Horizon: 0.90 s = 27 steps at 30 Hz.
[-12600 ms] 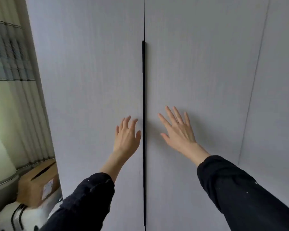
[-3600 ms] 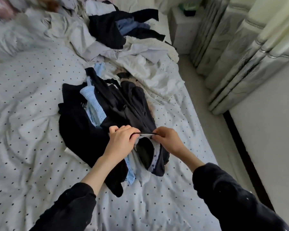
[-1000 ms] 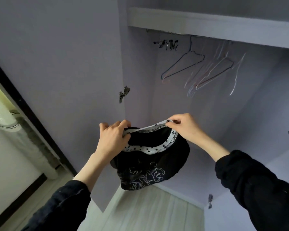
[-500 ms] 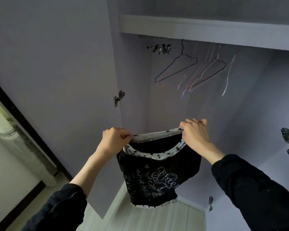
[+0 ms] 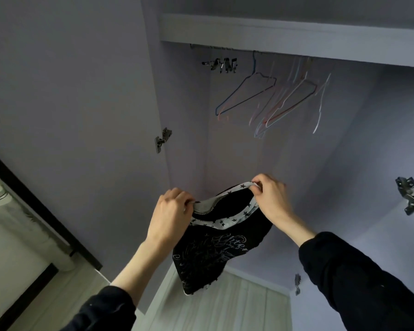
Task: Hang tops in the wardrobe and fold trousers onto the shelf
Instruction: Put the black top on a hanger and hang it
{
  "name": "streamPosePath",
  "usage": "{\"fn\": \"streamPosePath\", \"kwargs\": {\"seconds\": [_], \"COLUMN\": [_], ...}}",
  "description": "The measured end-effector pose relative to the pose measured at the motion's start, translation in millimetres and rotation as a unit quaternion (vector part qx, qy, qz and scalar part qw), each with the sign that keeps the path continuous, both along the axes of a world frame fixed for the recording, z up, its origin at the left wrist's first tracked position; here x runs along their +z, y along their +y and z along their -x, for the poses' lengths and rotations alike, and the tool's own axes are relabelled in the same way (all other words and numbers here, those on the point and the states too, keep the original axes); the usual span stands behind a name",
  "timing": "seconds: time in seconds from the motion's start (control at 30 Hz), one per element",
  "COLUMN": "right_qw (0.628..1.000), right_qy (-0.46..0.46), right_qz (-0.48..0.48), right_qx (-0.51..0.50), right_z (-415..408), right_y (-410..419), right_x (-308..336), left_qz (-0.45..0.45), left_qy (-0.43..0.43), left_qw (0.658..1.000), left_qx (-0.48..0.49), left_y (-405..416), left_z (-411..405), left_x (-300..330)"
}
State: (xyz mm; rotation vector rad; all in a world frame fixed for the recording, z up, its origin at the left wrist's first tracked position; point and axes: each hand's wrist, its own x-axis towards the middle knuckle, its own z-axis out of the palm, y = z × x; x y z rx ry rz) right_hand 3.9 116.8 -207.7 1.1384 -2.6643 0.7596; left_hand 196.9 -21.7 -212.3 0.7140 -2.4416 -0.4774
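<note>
A black top point(image 5: 215, 249) with a pale printed design on its front and a white, star-patterned trim at the neck hangs in the air in front of an open wardrobe point(image 5: 225, 151). The left hand point(image 5: 170, 211) grips the trim at the left end of the neck opening, fingers curled tightly round the fabric. The right hand point(image 5: 270, 199) pinches the trim at the right end, slightly higher, its fingers also closed on the cloth. Between the two hands the neckline is stretched open, and the rest of the top droops below them, its lower hem hanging above the pale wooden wardrobe floor point(image 5: 225, 306). Both arms wear dark sleeves.

Well above the hands, under a shelf point(image 5: 273, 34), a rail carries several thin wire hangers point(image 5: 273, 101) in different colours, all bare, and a cluster of metal clips point(image 5: 221, 64) at the rail's left end. The left wardrobe door point(image 5: 69, 91) stands open, with a metal hinge point(image 5: 163, 139) on its inner edge. Another hinge point(image 5: 410, 199) shows at the far right.
</note>
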Motion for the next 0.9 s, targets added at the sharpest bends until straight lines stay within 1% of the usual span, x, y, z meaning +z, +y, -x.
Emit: {"fn": "streamPosePath", "kwargs": {"seconds": [0.07,0.13,0.2,0.27,0.3,0.33,0.4,0.47,0.5,0.57,0.6,0.67,0.73,0.8,0.83,0.9], "right_qw": [0.995,0.984,0.978,0.977,0.980,0.984,0.991,0.982,0.976,0.959,0.944,0.905,0.875,0.859,0.862,0.890], "right_qy": [0.099,0.176,0.202,0.196,0.178,0.139,0.010,-0.117,-0.169,-0.261,-0.315,-0.413,-0.471,-0.500,-0.497,-0.450], "right_qz": [-0.006,-0.029,-0.051,-0.079,-0.094,-0.106,-0.123,-0.118,-0.101,-0.036,-0.001,0.053,0.077,0.083,0.079,0.057], "right_qx": [0.016,0.018,0.017,0.013,0.007,-0.008,-0.053,-0.089,-0.097,-0.103,-0.101,-0.091,-0.086,-0.075,-0.065,-0.039], "right_z": [-2.8,1.5,8.2,10.4,9.3,7.8,7.0,11.7,15.1,25.8,29.4,42.9,59.0,75.9,85.6,105.1], "right_y": [-1.4,2.7,8.3,13.0,12.9,11.4,6.9,3.9,2.6,-2.0,-4.9,-12.1,-19.5,-23.9,-25.0,-24.1], "right_x": [-6.4,-11.8,-17.1,-23.1,-24.0,-24.2,-24.1,-24.4,-23.6,-20.3,-18.6,-17.6,-18.3,-19.8,-19.4,-16.2], "left_qz": [0.019,0.013,-0.027,-0.075,-0.093,-0.106,-0.129,-0.143,-0.158,-0.192,-0.202,-0.187,-0.181,-0.192,-0.202,-0.217], "left_qy": [0.016,0.016,0.007,0.001,0.003,0.007,0.002,-0.005,-0.005,0.001,-0.001,-0.016,-0.026,-0.030,-0.034,-0.047], "left_qw": [1.000,1.000,0.999,0.997,0.995,0.994,0.991,0.989,0.987,0.980,0.978,0.981,0.983,0.981,0.978,0.975], "left_qx": [0.003,0.015,0.026,0.028,0.029,0.032,0.038,0.037,0.040,0.047,0.047,0.041,0.032,0.023,0.022,0.019], "left_y": [-0.5,-8.7,-17.7,-23.4,-26.1,-29.0,-33.0,-34.1,-34.2,-36.1,-38.0,-41.6,-44.2,-46.7,-48.0,-51.7], "left_z": [0.4,-1.0,-2.1,-0.2,2.6,6.6,14.4,19.9,21.3,25.8,26.9,35.8,49.0,63.7,71.8,87.5], "left_x": [-7.8,-13.1,-14.2,-13.6,-13.6,-15.2,-17.4,-18.8,-18.5,-16.4,-16.1,-15.6,-12.9,-11.3,-11.1,-10.4]}}
